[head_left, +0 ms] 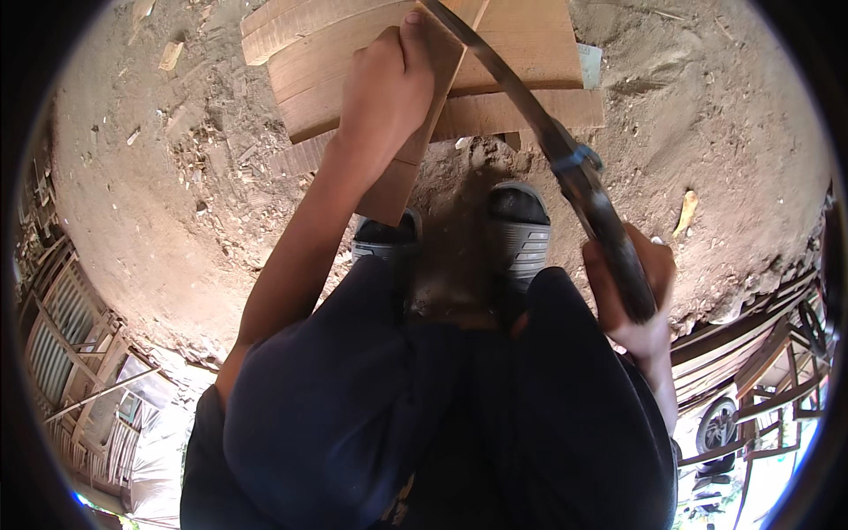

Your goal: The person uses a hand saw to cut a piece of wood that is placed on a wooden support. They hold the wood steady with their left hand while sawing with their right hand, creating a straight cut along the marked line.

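Observation:
My left hand (384,93) is closed around a narrow brown board (399,181) that slants over some wider planks, its thumb reaching the upper part. In my right hand (655,265) is the thick end of a long dark tool (534,110) that narrows toward the top of the view. A blue tie (576,160) wraps it partway along. The tool's thin end crosses the narrow board beyond my left thumb; its tip lies outside the picture, and its exact kind is unclear.
Wide planks (521,44) lie on the dirt ground (177,203), which is strewn with wood chips. My sandalled feet (517,234) stand just in front of the planks. A motorcycle wheel (716,426) and wooden framing (777,380) show at the lower right.

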Demonstrator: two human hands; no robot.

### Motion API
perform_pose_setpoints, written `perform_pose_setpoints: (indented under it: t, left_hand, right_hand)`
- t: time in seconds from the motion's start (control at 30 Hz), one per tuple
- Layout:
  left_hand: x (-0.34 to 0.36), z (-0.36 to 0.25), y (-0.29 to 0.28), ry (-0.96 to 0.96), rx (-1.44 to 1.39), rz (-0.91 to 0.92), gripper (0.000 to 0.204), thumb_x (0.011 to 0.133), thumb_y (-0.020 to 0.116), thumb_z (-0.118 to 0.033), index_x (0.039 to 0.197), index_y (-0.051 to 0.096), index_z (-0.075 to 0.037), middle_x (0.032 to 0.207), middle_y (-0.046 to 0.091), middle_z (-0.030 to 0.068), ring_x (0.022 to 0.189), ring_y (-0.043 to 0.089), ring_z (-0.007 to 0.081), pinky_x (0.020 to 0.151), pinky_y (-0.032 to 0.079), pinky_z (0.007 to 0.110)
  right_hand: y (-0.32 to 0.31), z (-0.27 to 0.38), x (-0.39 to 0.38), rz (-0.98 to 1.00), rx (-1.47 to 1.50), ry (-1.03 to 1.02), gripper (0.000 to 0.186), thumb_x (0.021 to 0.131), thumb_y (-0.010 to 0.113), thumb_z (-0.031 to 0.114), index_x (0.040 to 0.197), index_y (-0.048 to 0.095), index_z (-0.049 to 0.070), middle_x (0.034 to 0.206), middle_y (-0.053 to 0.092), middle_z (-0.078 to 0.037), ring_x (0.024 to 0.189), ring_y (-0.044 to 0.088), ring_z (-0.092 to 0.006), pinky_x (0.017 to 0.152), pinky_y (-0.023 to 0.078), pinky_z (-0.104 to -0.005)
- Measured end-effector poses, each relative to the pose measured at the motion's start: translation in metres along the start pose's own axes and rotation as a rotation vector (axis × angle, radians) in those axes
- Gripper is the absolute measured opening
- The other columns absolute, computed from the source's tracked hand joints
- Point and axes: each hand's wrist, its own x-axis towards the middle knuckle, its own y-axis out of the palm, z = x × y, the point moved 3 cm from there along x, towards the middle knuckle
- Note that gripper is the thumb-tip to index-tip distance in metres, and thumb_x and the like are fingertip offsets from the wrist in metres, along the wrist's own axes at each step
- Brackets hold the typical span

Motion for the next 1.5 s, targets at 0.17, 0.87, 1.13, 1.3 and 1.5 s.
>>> perform_pose_setpoints:
  t: [0.17,0.87,1.13,1.3,1.5]
  left_hand:
    - [-0.004,-0.004,-0.003,-0.01,0.015,-0.012,0.051,0.102,0.032,-0.035,0.104,0.062,0.007,0.1,0.061,0.0348,0.102,0.055,0.0524,0.085,0.044,0.054]
    - [-0.004,-0.005,-0.004,0.12,-0.077,-0.087,0.044,0.101,0.036,-0.026,0.087,0.06,0.008,0.078,0.06,0.0354,0.078,0.059,0.0541,0.068,0.047,0.058]
    - [0.0,-0.003,-0.001,0.033,-0.031,-0.071,0.044,0.102,0.035,-0.025,0.086,0.06,0.009,0.078,0.06,0.0345,0.078,0.059,0.0538,0.067,0.046,0.058]
    - [-0.001,0.005,-0.001,0.129,-0.019,-0.095,0.045,0.102,0.035,-0.026,0.087,0.06,0.008,0.079,0.06,0.0352,0.08,0.06,0.0531,0.067,0.047,0.057]
    - [-0.004,-0.001,-0.003,0.083,-0.024,-0.083,0.043,0.102,0.036,-0.025,0.088,0.06,0.008,0.08,0.06,0.0356,0.081,0.059,0.0539,0.068,0.047,0.057]
  right_hand:
    - [0.0,0.007,0.002,0.007,-0.018,0.096,0.008,0.085,0.064,0.002,0.079,0.06,-0.002,0.055,0.053,-0.009,0.046,0.051,-0.0147,0.046,0.038,-0.0304]
    - [0.006,0.02,0.022,0.022,-0.08,0.029,0.005,0.086,0.064,0.001,0.086,0.062,-0.004,0.062,0.058,-0.011,0.05,0.056,-0.0161,0.047,0.04,-0.0289]
    - [0.003,0.021,0.02,0.031,-0.073,-0.04,0.004,0.085,0.063,0.001,0.087,0.062,-0.003,0.065,0.06,-0.012,0.052,0.059,-0.0173,0.047,0.041,-0.0297]
    - [0.0,0.023,0.004,0.025,-0.096,0.058,0.005,0.083,0.064,0.001,0.085,0.062,-0.003,0.062,0.059,-0.012,0.052,0.059,-0.0164,0.048,0.043,-0.0299]
    - [0.003,0.031,0.009,0.012,-0.056,0.04,0.004,0.084,0.064,0.001,0.085,0.062,-0.002,0.062,0.059,-0.012,0.05,0.057,-0.0166,0.048,0.042,-0.0307]
